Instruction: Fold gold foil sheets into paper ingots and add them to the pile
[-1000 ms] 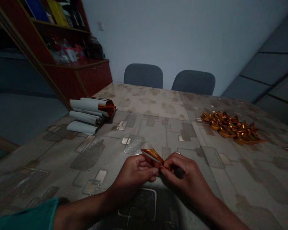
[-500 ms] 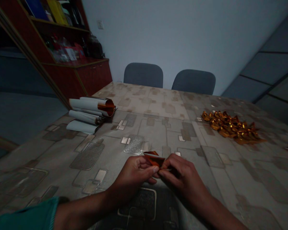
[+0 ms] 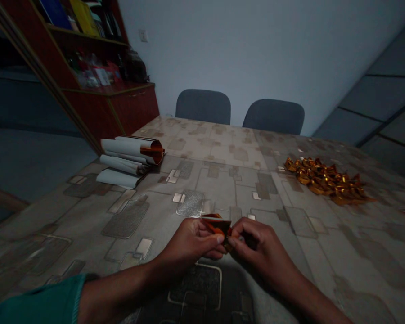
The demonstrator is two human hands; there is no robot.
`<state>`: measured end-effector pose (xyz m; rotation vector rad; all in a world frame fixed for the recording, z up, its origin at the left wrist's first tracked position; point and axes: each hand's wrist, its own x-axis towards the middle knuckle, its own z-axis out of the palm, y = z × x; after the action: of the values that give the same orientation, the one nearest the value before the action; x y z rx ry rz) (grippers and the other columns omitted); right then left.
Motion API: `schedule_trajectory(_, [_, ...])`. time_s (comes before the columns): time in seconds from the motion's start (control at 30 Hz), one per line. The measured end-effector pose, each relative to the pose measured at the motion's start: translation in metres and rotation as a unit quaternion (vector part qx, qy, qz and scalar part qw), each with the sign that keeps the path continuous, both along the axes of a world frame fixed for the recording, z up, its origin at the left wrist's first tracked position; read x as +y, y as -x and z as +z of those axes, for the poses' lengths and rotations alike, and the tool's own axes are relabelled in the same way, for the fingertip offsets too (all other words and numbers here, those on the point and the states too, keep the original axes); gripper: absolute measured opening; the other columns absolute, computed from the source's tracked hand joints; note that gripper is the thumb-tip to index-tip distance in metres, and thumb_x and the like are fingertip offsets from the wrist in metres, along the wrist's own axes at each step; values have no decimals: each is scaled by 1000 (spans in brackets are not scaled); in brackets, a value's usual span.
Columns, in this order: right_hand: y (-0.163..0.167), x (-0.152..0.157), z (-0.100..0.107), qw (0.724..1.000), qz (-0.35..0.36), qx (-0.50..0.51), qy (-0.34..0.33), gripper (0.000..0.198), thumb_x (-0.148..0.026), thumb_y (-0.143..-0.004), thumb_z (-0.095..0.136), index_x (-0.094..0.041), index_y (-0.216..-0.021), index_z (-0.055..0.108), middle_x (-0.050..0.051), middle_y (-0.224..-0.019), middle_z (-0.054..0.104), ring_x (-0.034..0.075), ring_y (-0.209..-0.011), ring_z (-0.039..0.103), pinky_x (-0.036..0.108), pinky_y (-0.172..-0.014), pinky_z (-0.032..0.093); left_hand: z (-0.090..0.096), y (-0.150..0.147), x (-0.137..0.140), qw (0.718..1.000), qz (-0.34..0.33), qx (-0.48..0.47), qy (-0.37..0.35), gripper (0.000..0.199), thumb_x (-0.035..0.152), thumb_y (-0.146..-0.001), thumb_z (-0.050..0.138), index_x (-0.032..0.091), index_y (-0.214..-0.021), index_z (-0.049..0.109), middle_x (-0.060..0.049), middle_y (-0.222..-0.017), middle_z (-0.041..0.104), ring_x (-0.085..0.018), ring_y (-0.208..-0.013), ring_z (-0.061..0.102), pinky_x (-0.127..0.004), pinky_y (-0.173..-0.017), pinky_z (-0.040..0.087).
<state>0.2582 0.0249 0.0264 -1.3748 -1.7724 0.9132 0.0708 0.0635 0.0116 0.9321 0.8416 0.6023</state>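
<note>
Between my two hands is a small piece of folded foil paper (image 3: 219, 226), shiny orange-gold with a pale edge. My left hand (image 3: 196, 239) is closed on its left part, with the thumb lying across the front. At the right edge, the thumb and fingertips of my right hand (image 3: 253, 240) pinch the same paper. Both hands are just over the near part of the table, and the fingers cover some of the folds. Over on the right of the table, several folded gold foil pieces (image 3: 324, 177) sit close together in rows.
A stack of curled paper sheets (image 3: 124, 148), white outside and gold inside, lies at the table's left. The patterned tablecloth (image 3: 222, 184) covers the table. Two grey chairs (image 3: 202, 105) stand behind it, and a red-brown cabinet (image 3: 131, 108) is at the back left.
My right hand has shifted slightly right along the paper, and more gold foil shows between the two hands. The left hand keeps its hold. The whole view has moved a little.
</note>
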Motion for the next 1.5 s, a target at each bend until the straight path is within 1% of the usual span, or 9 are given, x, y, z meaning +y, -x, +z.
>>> schedule_trajectory(0.2, [3,0,-3,1000,-11,-18,-19,17,-22,-83,58,-20,-66,56,1,-67,60,16,-62,54,28,-58,37,-1,-1,0,1000,2,-6,-12,42,41,-65,88,11,-91,74,-7,-80,75,-13,-70,69,-18,-60,54])
schedule_trajectory(0.37, [-2,-3,5,996,-5,70,47,18,-33,-89,58,-20,-80,65,0,-68,58,16,-63,50,28,-58,36,3,-2,1,999,37,2,15,42,40,-60,90,11,-86,75,-4,-75,74,-11,-64,68,-18,-59,54])
schedule_trajectory(0.47, [-3,-3,5,995,-14,84,58,16,-34,-87,62,-19,-80,65,0,-69,57,15,-64,49,28,-59,37,4,-1,2,999,42,5,30,43,42,-59,90,11,-84,75,-5,-76,75,-12,-65,69,-18,-59,54])
schedule_trajectory(0.67, [-4,-2,1,995,10,70,70,23,-35,-91,56,-20,-74,58,-1,-67,53,15,-64,46,28,-59,35,3,4,4,999,-19,10,28,39,42,-65,87,10,-85,75,-8,-78,77,-13,-69,70,-20,-64,54])
schedule_trajectory(0.8, [-3,-4,0,995,19,69,74,21,-35,-92,56,-20,-77,58,-1,-68,54,15,-63,47,28,-58,35,2,5,4,1000,-23,7,20,38,42,-68,86,11,-87,75,-8,-80,77,-14,-70,71,-21,-65,54])
schedule_trajectory(1.03, [4,-4,-1,1000,23,-3,8,23,-28,-89,62,-19,-68,58,0,-68,61,16,-65,56,28,-61,38,5,3,-1,999,-42,-7,-6,36,40,-68,86,12,-90,76,-7,-80,76,-16,-73,70,-23,-65,54])
schedule_trajectory(1.17, [1,-2,0,1000,15,27,8,23,-28,-87,65,-19,-66,59,0,-67,62,16,-65,56,28,-61,38,3,3,-1,999,-38,-11,-16,34,40,-70,85,12,-87,76,-7,-80,75,-15,-72,69,-23,-65,55])
schedule_trajectory(1.33, [-3,-1,1,994,6,90,57,20,-36,-89,62,-19,-79,65,1,-70,60,16,-66,52,28,-59,38,1,2,2,1000,4,-7,-14,39,40,-65,88,11,-87,74,-6,-76,73,-14,-66,67,-23,-62,55])
schedule_trajectory(1.5, [-4,0,-3,995,3,81,60,27,-37,-90,61,-19,-71,60,0,-69,58,16,-65,50,30,-61,38,4,3,4,1000,-27,3,-2,38,40,-66,87,11,-85,74,-7,-76,74,-14,-68,69,-22,-64,54])
